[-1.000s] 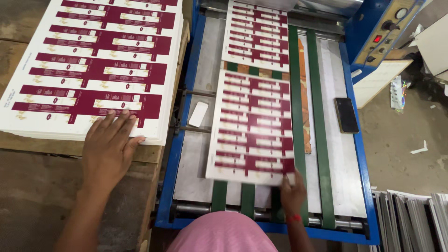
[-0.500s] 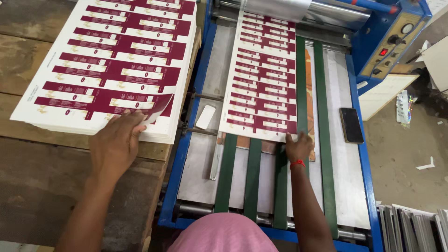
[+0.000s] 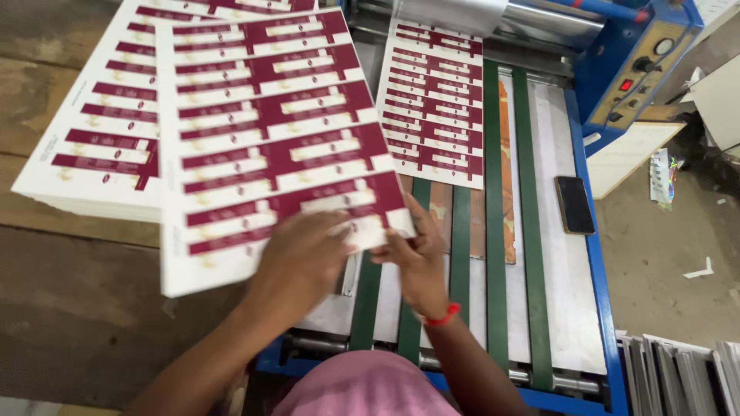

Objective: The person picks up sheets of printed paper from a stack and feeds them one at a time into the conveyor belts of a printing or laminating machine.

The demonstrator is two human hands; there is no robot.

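Both hands hold one printed white sheet [image 3: 270,139] with maroon bars, lifted off the stack [image 3: 85,154] on the wooden table and angled toward the machine. My left hand [image 3: 301,258] lies on the sheet's near edge. My right hand [image 3: 416,254], a red band on its wrist, pinches the sheet's near right corner. Another printed sheet [image 3: 435,108] lies farther up the feed table on the green belts [image 3: 524,231], its far end under the roller [image 3: 532,15].
A black phone [image 3: 575,204] rests on the feed table's right side. The blue control box [image 3: 640,62] stands at the far right. Stacked sheets [image 3: 678,377] stand on edge on the floor at lower right. Paper scraps litter the floor [image 3: 697,270].
The sheet on the belts has travelled away toward the roller. My left hand lifted the top sheet off the stack and swung it right; my right hand left the belt sheet and took its corner.
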